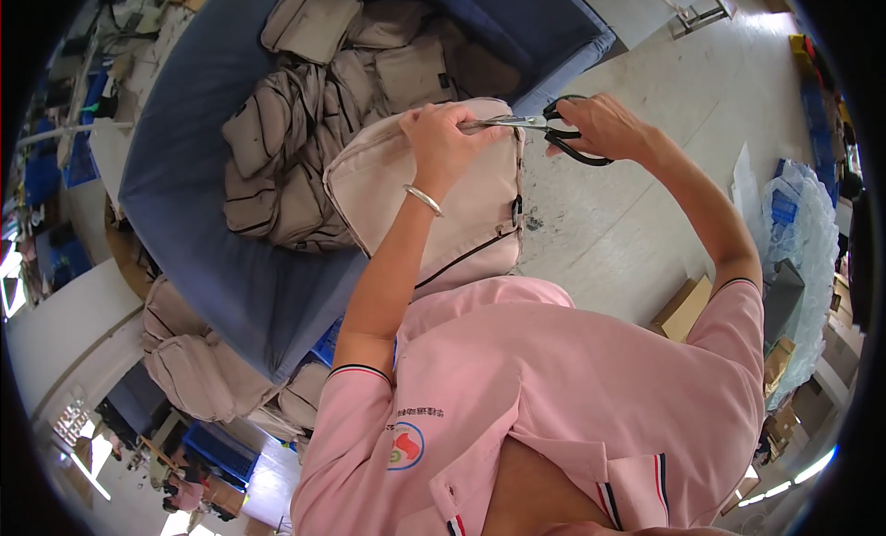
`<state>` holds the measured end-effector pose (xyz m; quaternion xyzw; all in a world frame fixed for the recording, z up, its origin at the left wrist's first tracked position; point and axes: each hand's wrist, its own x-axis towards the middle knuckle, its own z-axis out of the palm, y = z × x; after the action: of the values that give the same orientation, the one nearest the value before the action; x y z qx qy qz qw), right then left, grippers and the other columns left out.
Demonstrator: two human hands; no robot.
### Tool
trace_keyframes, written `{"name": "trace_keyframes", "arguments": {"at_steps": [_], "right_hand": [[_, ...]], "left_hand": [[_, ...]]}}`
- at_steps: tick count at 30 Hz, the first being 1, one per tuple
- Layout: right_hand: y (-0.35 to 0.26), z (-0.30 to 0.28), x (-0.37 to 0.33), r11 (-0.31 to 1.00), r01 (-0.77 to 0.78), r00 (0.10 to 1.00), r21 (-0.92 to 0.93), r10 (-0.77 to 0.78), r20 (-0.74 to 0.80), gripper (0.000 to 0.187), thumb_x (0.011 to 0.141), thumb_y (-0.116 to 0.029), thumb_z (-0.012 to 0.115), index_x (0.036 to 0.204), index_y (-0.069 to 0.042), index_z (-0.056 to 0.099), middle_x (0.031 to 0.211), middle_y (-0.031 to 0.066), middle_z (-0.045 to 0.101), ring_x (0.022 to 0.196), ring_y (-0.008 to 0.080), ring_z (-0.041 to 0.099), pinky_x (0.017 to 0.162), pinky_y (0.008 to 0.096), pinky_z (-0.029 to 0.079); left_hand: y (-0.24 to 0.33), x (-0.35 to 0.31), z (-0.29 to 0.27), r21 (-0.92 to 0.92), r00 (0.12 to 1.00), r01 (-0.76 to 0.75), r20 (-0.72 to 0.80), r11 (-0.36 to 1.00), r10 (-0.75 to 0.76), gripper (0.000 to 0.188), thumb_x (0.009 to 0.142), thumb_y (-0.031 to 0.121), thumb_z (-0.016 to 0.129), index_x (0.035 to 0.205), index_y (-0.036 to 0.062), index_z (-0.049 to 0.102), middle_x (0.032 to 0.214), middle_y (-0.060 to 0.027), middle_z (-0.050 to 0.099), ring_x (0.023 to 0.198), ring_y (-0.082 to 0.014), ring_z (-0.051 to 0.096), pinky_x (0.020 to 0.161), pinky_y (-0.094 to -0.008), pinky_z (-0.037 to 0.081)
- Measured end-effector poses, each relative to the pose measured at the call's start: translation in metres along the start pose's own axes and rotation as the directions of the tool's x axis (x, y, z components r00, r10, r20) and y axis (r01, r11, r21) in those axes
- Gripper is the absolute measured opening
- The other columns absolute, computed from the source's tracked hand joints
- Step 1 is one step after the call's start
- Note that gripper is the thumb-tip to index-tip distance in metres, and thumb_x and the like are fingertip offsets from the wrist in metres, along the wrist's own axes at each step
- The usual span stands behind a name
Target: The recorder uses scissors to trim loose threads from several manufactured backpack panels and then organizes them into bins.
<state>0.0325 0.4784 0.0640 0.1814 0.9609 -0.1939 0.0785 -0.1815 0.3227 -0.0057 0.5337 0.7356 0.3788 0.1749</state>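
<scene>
A pale beige-pink fabric bag with zips and dark trim lies against the near edge of a big blue cloth-sided bin. My left hand is closed on the bag's upper part, thumb and fingers pinching the fabric. Black-handled scissors are gripped in my right hand, its fingers around the handle loops. Their blades point left, along the bag's top edge, and the tips reach my left fingers. Whether the tips touch a thread or the cloth is too small to tell.
The blue bin holds a heap of similar bags. More bags are piled at its lower left, near a blue crate. On the right, a cardboard box and bubble wrap rest on the grey floor.
</scene>
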Motion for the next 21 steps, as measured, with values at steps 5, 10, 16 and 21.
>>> {"name": "trace_keyframes", "arguments": {"at_steps": [5, 10, 16, 21], "right_hand": [[0.005, 0.042, -0.022, 0.954, -0.13, 0.989, 0.272, 0.145, -0.036, 0.054, 0.085, -0.053, 0.069, 0.075, -0.002, 0.055, 0.059, 0.0149, 0.057, 0.056, 0.0336, 0.059, 0.054, 0.0414, 0.048], [-0.002, 0.13, -0.055, 0.074, -0.312, 0.797, 0.947, 0.563, 0.218, 0.047, 0.092, -0.049, 0.063, 0.092, -0.002, 0.062, 0.072, 0.004, 0.059, 0.067, 0.0124, 0.063, 0.061, 0.0287, 0.056], [-0.083, 0.179, -0.033, -0.249, -0.071, 0.638, 0.966, 0.733, 0.236, 0.025, 0.09, -0.03, 0.072, 0.094, -0.009, 0.058, 0.078, -0.0046, 0.054, 0.067, 0.0067, 0.052, 0.06, 0.0216, 0.043], [-0.081, 0.167, -0.04, -0.18, -0.03, 0.647, 0.983, 0.747, 0.156, 0.025, 0.083, -0.021, 0.077, 0.091, -0.007, 0.057, 0.074, -0.0052, 0.054, 0.065, 0.0049, 0.05, 0.058, 0.0213, 0.041]], "left_hand": [[0.008, 0.007, -0.005, 0.014, 0.978, -0.001, 0.21, 1.0, -0.002, 0.039, 0.07, 0.045, 0.081, 0.08, 0.0083, 0.071, 0.084, -0.004, 0.066, 0.09, -0.0225, 0.059, 0.092, -0.0421, 0.034], [-0.022, 0.035, -0.042, -0.108, 0.995, -0.078, 0.054, 0.991, 0.085, 0.042, 0.08, 0.035, 0.076, 0.105, 0.0023, 0.07, 0.109, -0.0145, 0.065, 0.103, -0.0306, 0.062, 0.088, -0.0356, 0.049], [-0.13, 0.055, -0.086, -0.273, 0.672, 0.654, 0.637, 0.705, -0.377, 0.036, 0.094, 0.027, 0.064, 0.115, -0.0026, 0.067, 0.1, -0.0018, 0.07, 0.089, -0.0079, 0.059, 0.083, -0.0241, 0.048], [-0.191, 0.028, -0.112, -0.132, 0.409, 0.821, 0.815, 0.556, -0.41, 0.036, 0.099, 0.025, 0.056, 0.123, -0.0001, 0.064, 0.111, -0.0047, 0.069, 0.097, -0.013, 0.064, 0.086, -0.0247, 0.05]]}}
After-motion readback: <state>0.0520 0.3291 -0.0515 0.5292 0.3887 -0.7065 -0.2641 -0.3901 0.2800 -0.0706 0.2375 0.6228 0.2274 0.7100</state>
